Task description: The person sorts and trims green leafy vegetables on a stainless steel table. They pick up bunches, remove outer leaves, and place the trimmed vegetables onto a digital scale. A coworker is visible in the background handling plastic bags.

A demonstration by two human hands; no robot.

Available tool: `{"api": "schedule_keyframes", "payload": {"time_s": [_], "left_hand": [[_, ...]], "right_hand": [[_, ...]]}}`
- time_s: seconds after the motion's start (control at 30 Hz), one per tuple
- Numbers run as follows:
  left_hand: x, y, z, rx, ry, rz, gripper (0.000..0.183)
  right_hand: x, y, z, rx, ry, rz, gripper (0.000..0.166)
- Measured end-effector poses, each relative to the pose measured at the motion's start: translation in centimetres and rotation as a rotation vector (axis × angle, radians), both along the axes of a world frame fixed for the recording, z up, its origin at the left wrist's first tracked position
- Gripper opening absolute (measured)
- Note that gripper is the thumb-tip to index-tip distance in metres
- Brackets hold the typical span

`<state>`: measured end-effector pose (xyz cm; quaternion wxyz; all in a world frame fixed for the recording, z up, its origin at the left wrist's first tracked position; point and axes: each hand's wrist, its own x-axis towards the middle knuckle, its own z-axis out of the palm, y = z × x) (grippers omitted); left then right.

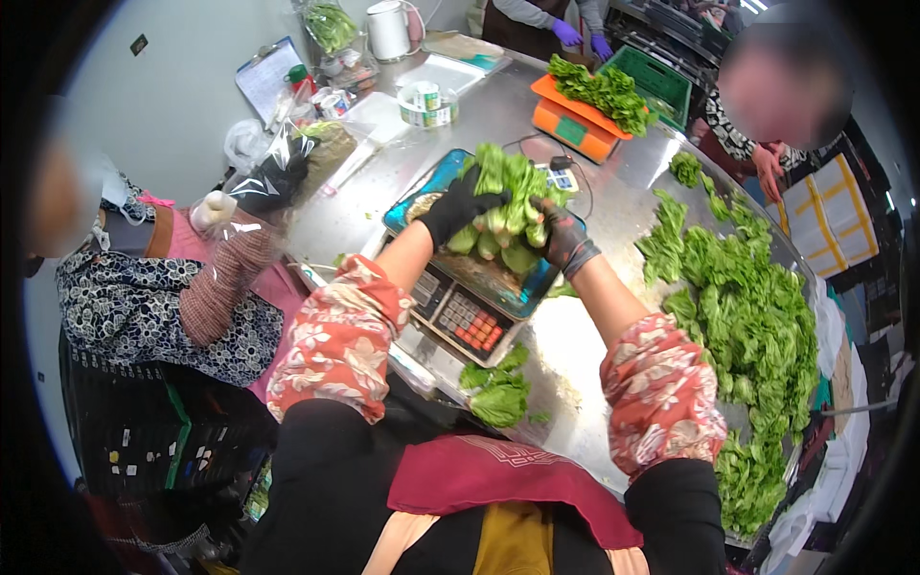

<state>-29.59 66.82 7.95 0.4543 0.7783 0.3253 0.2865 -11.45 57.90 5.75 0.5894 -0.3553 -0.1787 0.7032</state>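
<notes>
A bunch of leafy green lettuce [503,208] is between my two hands, over the blue tray of a digital scale [460,316]. My left hand [463,205], in a black glove, grips the bunch from its left side. On the right side my right hand [564,233], in a dark, stained glove, holds the same bunch near its stem ends. The cut stems point towards me. Below the scale's keypad, a loose head of lettuce [499,399] lies at the table's near edge. A large heap of lettuce [755,323] covers the right side of the table.
An orange scale [578,129] bearing lettuce stands at the back, beside a green crate [654,83]. Rolls of tape [428,104], a clipboard [273,79] and a white kettle [388,30] are at the back left. A co-worker's sleeve [223,287] is close on the left; other people stand across the metal table.
</notes>
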Motion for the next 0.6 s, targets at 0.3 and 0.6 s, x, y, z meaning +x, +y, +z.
{"api": "schedule_keyframes", "payload": {"time_s": [0.3, 0.6], "left_hand": [[-1.3, 2.8, -0.8, -0.107, 0.425, -0.093, 0.067], [-3.9, 4.1, 2.0, 0.599, 0.285, -0.369, 0.04]], "right_hand": [[0.7, -1.8, 0.3, 0.003, -0.031, -0.074, 0.037], [1.1, -3.7, 1.8, 0.123, -0.008, -0.113, 0.031]]}}
